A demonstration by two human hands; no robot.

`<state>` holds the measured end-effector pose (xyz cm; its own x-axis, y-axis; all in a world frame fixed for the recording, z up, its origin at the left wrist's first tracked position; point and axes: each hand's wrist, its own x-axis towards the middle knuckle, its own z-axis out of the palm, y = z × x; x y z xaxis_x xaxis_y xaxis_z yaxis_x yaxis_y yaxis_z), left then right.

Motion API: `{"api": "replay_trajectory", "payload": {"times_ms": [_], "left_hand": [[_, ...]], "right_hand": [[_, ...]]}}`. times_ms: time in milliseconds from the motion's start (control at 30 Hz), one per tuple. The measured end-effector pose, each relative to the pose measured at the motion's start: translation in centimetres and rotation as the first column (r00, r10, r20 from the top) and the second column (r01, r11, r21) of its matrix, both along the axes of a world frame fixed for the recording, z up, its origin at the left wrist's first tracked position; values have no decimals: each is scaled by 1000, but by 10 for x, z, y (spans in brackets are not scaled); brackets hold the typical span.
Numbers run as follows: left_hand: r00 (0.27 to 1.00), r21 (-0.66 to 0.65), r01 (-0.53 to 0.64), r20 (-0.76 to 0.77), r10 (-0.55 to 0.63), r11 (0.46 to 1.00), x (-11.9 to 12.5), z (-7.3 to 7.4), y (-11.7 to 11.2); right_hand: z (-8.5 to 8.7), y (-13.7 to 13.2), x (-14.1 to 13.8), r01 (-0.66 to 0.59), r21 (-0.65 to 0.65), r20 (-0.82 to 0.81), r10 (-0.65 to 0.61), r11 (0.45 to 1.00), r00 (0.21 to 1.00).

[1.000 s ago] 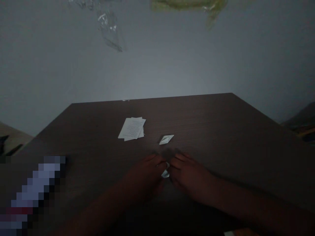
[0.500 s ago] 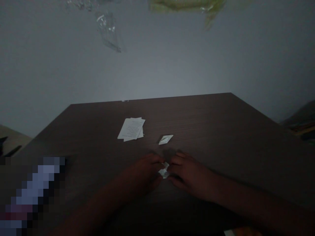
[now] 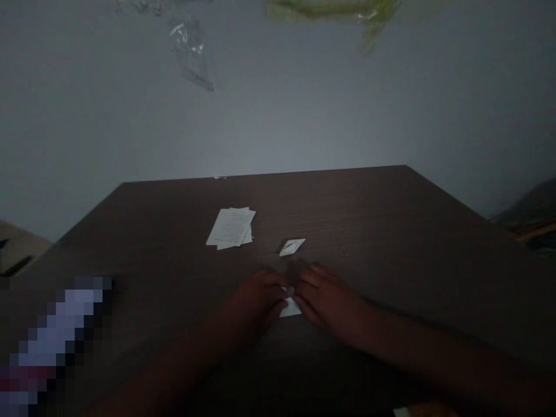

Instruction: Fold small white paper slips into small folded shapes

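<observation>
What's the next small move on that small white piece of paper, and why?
Probably steady the small white piece of paper with the left hand and gently press its far part with the right hand: both hands' fingertips meet there, and that part looks uneven, though dim light hides the exact folds.

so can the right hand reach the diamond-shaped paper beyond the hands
Probably yes: the diamond-shaped paper lies just beyond the right hand, nothing visible between, though that hand is at another paper.
</observation>
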<state>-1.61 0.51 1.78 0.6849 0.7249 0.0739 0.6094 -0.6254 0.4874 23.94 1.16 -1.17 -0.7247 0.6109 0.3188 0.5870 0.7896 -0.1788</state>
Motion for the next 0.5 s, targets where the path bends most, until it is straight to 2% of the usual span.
{"api": "replay_trajectory", "payload": {"times_ms": [133, 233, 333, 400, 500], "left_hand": [[985, -84, -71, 150, 83, 994, -2, -10, 6], [968, -68, -118, 215, 130, 991, -2, -15, 9], [961, -43, -169, 216, 174, 985, 0, -16, 12], [956, -30, -209, 203, 211, 977, 1, -16, 14], [952, -4, -243, 193, 239, 970, 4, -16, 14]], "right_hand": [[-5, 5, -1, 48, -12, -15, -48, 999, 999], [-4, 8, -2, 75, -25, -45, -76, 997, 996], [0, 8, -1, 124, 3, -139, -122, 992, 983], [4, 4, 0, 107, 55, -190, -95, 993, 977], [10, -7, -1, -25, 94, -149, 39, 995, 988]]}}
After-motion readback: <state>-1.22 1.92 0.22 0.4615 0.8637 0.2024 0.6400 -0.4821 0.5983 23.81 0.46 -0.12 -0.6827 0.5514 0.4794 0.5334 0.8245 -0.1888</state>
